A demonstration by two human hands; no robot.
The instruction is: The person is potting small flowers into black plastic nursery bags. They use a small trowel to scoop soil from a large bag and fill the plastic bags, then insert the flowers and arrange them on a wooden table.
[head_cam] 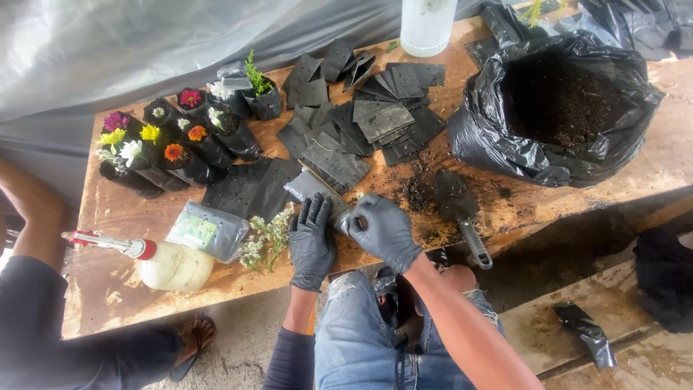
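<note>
Both my hands wear dark gloves at the near edge of a wooden table (pixel 123 217). My left hand (pixel 311 240) lies flat on the wood, fingers spread, next to a sprig of small white flowers (pixel 267 238). My right hand (pixel 385 230) is closed on the near end of a small black plastic nursery bag (pixel 312 185). A heap of flat black bags (pixel 364 119) lies just beyond. A hand trowel (pixel 458 209) with soil on its blade rests to the right of my right hand.
Filled black bags with colourful flowers (pixel 170 141) stand at the left. A big black sack of soil (pixel 556 108) sits at the right. A spray bottle (pixel 162 261) and a clear packet (pixel 208 230) lie front left. Another person's arm (pixel 29 217) is at the left edge.
</note>
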